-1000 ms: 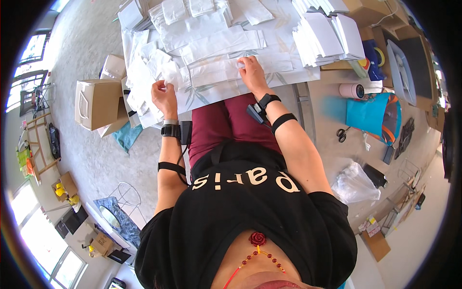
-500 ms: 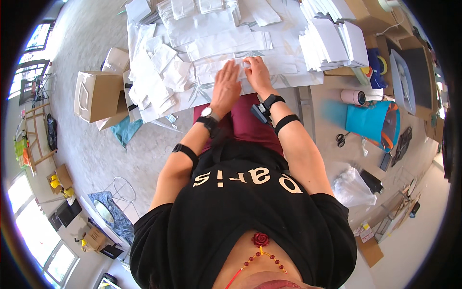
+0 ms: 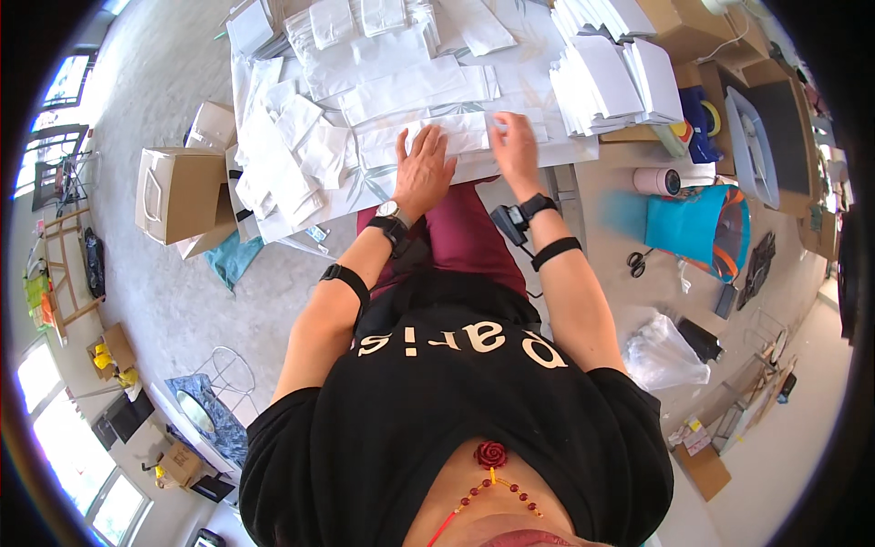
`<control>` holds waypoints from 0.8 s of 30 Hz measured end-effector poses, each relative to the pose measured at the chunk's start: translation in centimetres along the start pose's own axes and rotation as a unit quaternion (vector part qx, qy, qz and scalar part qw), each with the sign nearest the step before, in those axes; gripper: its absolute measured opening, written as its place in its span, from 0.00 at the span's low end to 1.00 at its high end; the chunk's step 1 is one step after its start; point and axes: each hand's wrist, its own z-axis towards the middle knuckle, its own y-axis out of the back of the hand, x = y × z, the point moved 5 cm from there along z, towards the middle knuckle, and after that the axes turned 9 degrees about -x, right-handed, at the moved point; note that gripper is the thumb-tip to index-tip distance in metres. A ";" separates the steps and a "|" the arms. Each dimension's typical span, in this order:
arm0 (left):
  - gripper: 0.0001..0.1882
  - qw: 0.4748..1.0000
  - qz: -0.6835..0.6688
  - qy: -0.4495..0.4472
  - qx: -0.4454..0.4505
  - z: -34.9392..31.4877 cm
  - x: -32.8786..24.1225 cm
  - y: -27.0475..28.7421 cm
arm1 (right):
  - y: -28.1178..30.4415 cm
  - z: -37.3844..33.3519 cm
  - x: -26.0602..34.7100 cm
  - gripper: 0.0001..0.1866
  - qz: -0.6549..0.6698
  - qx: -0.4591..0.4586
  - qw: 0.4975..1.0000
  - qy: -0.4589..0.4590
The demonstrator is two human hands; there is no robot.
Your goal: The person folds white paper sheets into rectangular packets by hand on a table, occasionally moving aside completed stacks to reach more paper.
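My left hand (image 3: pixel 424 173) lies with its fingers spread on a long, flat white strip (image 3: pixel 467 133) near the table's front edge. Over the right end of this strip, my right hand (image 3: pixel 516 153) bends its fingers inward. Motion smears those fingertips, so whether they grip anything is unclear. The strip looks like thin folded paper or plastic film. Beyond it, similar white strips (image 3: pixel 401 94) overlap each other. A loose heap of white folded pieces (image 3: pixel 278 150) spreads to the left of my left hand.
Stacks of folded white sheets (image 3: pixel 602 82) stand at the table's right, beside cardboard boxes (image 3: pixel 693 32). A patterned white cover (image 3: pixel 365 187) lies over the table. Open cartons (image 3: pixel 180 193) sit on the floor at left. At right are a turquoise bag (image 3: pixel 688 228), scissors (image 3: pixel 637 263) and a pink cylinder (image 3: pixel 652 181).
My right hand has moved right, away from my left hand, along the strip. My left hand has flattened and spread its fingers. The whole view has shifted slightly.
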 end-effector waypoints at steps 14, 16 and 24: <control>0.23 0.974 -0.193 0.105 -0.047 5.0 -2.2 -3.7 | 4.9 0.7 -4.5 0.17 -0.294 -0.030 0.946 -0.130; 0.24 0.974 -0.190 0.118 -0.044 4.8 -2.1 -3.8 | 4.5 1.1 -5.0 0.14 -0.278 -0.006 0.951 -0.136; 0.26 0.977 -0.181 0.111 -0.034 5.2 -2.6 -3.8 | 4.4 1.9 -7.1 0.11 -0.103 -0.009 0.981 -0.166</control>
